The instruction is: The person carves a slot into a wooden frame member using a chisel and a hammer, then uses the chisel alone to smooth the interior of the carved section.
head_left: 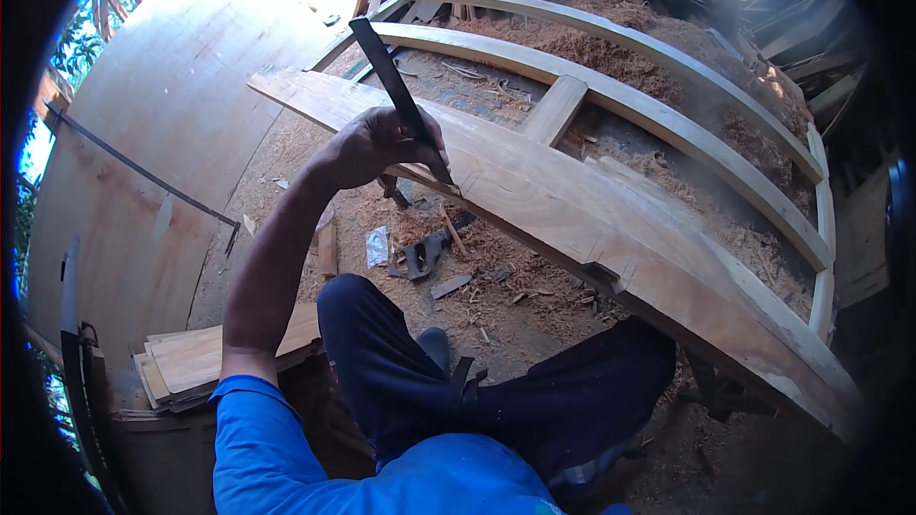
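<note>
1. Evidently, the left hand (382,145) has its fingers wrapped around a dark flat bar (386,67), gripping it low, probably for control near its lower end.
2. That bar slants upward, its lower end at the near edge of a long wooden board (563,195), beside a small cut.
3. The board spans diagonally above the right knee, perhaps so its edge faces the seated person; a notch (601,277) interrupts that edge.
4. The right hand is out of sight; its fingers' state cannot be told.
</note>
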`<act>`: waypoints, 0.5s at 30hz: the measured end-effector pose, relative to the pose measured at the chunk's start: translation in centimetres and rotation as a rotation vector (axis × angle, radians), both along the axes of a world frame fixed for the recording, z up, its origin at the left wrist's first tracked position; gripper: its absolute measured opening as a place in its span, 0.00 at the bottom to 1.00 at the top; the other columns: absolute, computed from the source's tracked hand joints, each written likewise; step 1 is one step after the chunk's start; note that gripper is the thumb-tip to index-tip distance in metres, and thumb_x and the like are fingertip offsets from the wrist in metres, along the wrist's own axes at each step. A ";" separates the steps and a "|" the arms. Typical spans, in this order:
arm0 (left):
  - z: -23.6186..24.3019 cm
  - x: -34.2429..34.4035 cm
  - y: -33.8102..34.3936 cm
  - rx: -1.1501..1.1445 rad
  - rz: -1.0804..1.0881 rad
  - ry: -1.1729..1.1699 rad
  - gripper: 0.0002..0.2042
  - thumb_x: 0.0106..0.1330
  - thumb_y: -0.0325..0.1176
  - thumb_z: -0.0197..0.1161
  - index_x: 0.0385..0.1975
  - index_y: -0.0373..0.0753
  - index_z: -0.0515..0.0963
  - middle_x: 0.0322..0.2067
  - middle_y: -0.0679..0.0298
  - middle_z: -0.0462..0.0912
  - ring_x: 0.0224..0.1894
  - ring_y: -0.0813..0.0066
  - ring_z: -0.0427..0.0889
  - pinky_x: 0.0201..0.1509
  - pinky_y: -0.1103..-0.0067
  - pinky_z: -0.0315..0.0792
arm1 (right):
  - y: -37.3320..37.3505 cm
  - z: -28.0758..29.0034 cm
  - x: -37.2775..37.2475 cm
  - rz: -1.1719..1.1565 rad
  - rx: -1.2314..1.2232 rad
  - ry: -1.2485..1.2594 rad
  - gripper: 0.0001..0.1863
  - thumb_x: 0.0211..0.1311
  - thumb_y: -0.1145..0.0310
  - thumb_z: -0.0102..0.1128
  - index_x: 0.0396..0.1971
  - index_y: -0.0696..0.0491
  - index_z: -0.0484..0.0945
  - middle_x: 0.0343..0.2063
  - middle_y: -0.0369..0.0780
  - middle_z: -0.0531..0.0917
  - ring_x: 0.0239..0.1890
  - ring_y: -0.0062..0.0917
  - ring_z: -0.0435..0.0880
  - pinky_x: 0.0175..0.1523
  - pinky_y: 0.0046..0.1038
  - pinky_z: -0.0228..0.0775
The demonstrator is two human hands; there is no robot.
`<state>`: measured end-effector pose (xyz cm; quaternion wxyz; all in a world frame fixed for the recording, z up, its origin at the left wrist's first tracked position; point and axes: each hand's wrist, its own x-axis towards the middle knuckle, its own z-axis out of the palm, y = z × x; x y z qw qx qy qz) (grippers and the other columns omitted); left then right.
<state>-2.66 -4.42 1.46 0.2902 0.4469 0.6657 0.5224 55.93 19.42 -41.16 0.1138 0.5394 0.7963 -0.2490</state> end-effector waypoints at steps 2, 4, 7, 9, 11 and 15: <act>0.1 -0.3 0.1 0.005 -0.043 -0.015 0.08 0.66 0.20 0.59 0.44 0.33 0.77 0.40 0.54 0.84 0.48 0.61 0.84 0.57 0.66 0.78 | -0.2 0.0 -0.2 0.000 0.013 -0.016 0.20 0.57 0.62 0.61 0.44 0.61 0.80 0.39 0.53 0.84 0.44 0.46 0.85 0.50 0.39 0.78; 0.1 -0.3 0.2 0.024 -0.077 -0.077 0.08 0.67 0.21 0.58 0.45 0.32 0.76 0.40 0.52 0.84 0.48 0.59 0.85 0.56 0.65 0.78 | -0.2 -0.1 -0.3 0.001 0.028 -0.032 0.20 0.57 0.63 0.60 0.45 0.61 0.80 0.39 0.53 0.84 0.44 0.46 0.85 0.50 0.39 0.77; 0.2 0.4 0.4 -0.016 -0.037 -0.023 0.08 0.67 0.22 0.59 0.43 0.32 0.77 0.40 0.54 0.84 0.49 0.60 0.85 0.56 0.65 0.79 | -0.3 -0.1 -0.2 0.006 0.050 -0.069 0.20 0.57 0.63 0.60 0.45 0.61 0.80 0.39 0.53 0.84 0.45 0.46 0.85 0.51 0.39 0.77; 1.2 1.0 0.4 -0.159 0.007 0.082 0.07 0.66 0.23 0.60 0.42 0.32 0.78 0.39 0.56 0.84 0.48 0.63 0.85 0.54 0.67 0.79 | -0.5 0.2 0.1 0.016 0.067 -0.088 0.20 0.57 0.63 0.60 0.45 0.61 0.80 0.40 0.53 0.84 0.45 0.46 0.85 0.51 0.39 0.77; 1.4 0.8 0.6 -0.287 0.057 0.187 0.06 0.66 0.24 0.61 0.41 0.32 0.79 0.39 0.57 0.85 0.47 0.66 0.85 0.52 0.69 0.79 | -0.4 0.5 0.3 0.025 0.077 -0.105 0.20 0.57 0.63 0.60 0.45 0.61 0.80 0.40 0.53 0.84 0.45 0.46 0.85 0.51 0.39 0.77; 0.7 0.5 -0.2 -0.235 0.099 0.391 0.08 0.64 0.32 0.68 0.40 0.40 0.83 0.35 0.67 0.87 0.42 0.79 0.84 0.50 0.75 0.76 | -0.9 1.8 1.3 0.082 0.103 -0.139 0.20 0.57 0.64 0.60 0.46 0.61 0.80 0.40 0.53 0.84 0.45 0.47 0.84 0.52 0.40 0.77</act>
